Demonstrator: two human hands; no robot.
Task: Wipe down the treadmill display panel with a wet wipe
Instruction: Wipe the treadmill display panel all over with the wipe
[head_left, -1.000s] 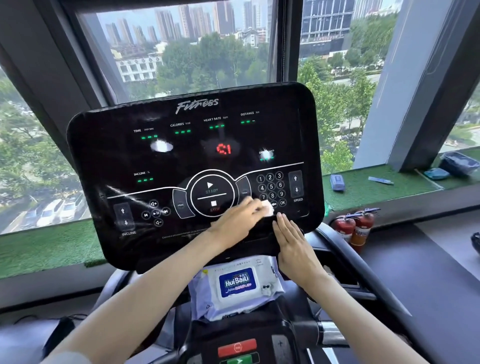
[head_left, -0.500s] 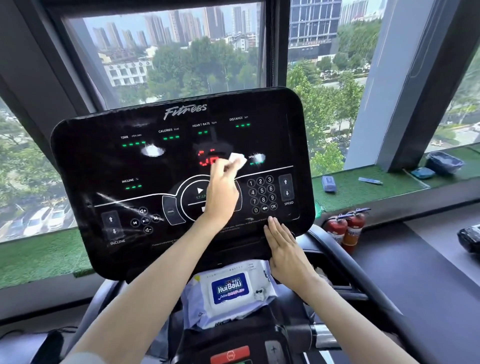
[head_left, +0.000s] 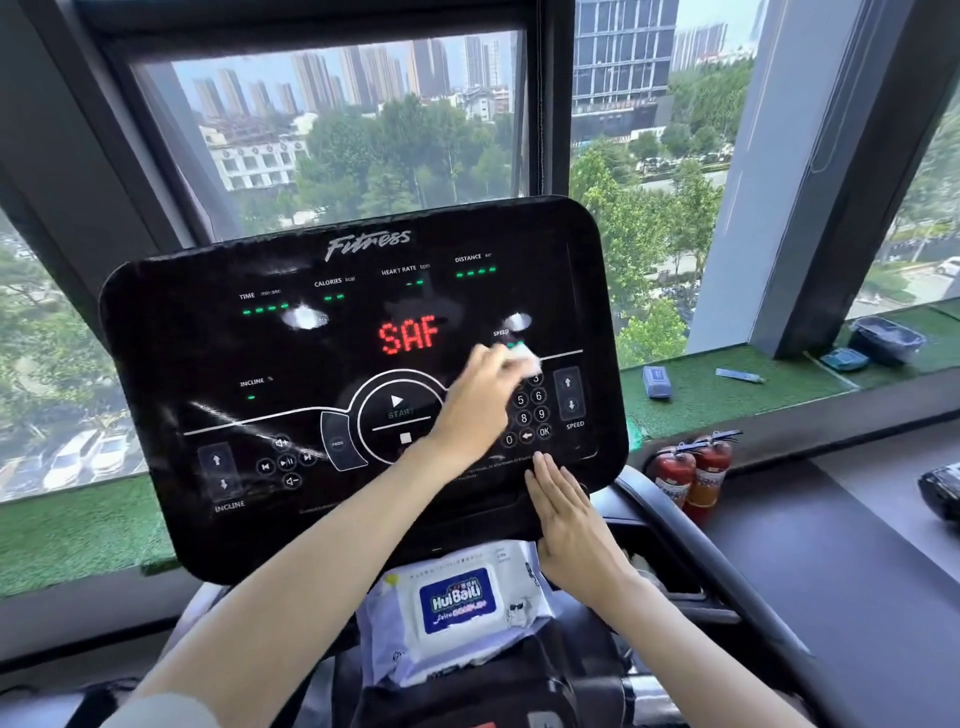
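Wiping, judged partway through. Grips a bunched wipe (head_left: 527, 361) in the curled fingers (head_left: 498, 359) of the left hand (head_left: 475, 410) and presses it to the panel (head_left: 208, 364), just right of the red SAF readout (head_left: 410, 335) and over the top of the number keys (head_left: 530, 410); hand blurred, so finer detail not clear. Rests the right hand (head_left: 571, 519) flat against the panel's lower edge, its fingers straight, together and holding nothing, below and slightly right of the wiping fingers.

Shows pale streaks well left of the fingers, near the media buttons (head_left: 285, 461), and bright patches up by the top readouts; cannot tell wet trails from glare. Seems to be working the middle-right zone at present. Appears to leave the INCLINE arrows (head_left: 219, 470) far left of the fingers, the strip under the logo (head_left: 368, 244) above them, the SPEED arrows (head_left: 569, 393) just right of them, and the bottom corners.

Has a pack (head_left: 457, 608) lying under the panel, beside the right hand, near enough for a fresh sheet. Calls for light pressure over the keys, since the lit display may register touches.
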